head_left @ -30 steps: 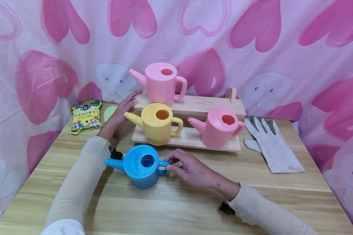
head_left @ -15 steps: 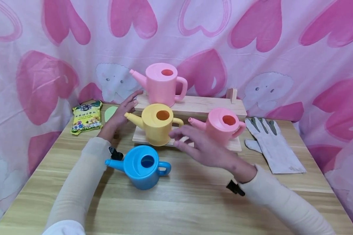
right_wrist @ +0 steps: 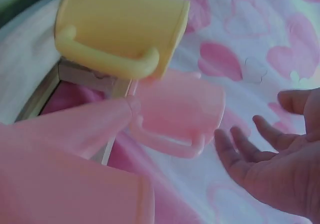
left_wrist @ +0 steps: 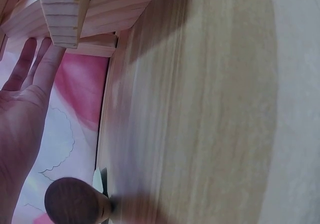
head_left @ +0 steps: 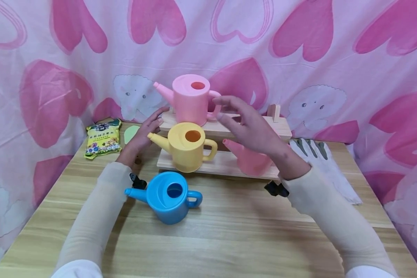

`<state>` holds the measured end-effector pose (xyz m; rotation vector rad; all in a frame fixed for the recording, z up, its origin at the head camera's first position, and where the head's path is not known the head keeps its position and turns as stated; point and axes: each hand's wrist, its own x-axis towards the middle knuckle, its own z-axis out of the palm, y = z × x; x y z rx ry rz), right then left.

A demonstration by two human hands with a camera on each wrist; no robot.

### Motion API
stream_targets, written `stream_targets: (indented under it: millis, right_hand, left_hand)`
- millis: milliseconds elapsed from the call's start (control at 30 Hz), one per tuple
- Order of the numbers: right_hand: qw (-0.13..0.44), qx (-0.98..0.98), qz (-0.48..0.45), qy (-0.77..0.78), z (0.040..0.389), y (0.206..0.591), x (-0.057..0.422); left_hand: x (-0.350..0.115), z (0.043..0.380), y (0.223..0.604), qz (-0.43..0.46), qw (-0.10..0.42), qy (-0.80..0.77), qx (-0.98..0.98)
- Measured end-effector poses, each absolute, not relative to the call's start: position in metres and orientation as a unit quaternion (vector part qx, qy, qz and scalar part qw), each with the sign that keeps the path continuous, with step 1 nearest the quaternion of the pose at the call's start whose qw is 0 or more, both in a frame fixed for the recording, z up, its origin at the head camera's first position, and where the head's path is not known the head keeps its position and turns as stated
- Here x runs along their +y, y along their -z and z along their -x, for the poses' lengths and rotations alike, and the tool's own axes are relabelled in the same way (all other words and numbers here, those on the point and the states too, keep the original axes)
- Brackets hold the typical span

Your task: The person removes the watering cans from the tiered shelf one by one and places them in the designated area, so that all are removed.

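There are four watering cans [head_left: 168,210], two hands [head_left: 144,134], one stand [head_left: 220,159], one bag [head_left: 103,139], one glove [head_left: 333,166] and one table [head_left: 229,235].

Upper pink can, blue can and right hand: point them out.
Upper pink can [head_left: 191,106], head view: front of its body.
Blue can [head_left: 169,214], head view: front of its body.
Right hand [right_wrist: 282,180], right wrist view: the palm.

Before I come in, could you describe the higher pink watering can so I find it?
Find the two-tier wooden stand on the table. The pink watering can stands toward the left of its upper tier. Only this can stands that high; the other pink can sits below.
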<state>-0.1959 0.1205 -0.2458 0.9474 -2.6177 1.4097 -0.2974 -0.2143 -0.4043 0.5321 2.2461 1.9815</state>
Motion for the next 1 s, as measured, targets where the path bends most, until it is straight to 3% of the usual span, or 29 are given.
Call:
stream_targets:
  millis: [567,1000]
  right_hand:
    - [-0.084,-0.884,-0.121,-0.443,0.247,0.241,0.098]
    - [-0.114,-0.86,-0.121,-0.482,0.259,0.244,0.094]
  left_hand:
    - [-0.216,0.298,0.405,-0.164,0.058,-0.656,0.735]
    - [-0.215,0.3,0.407,-0.16,0.055,-0.653,0.739]
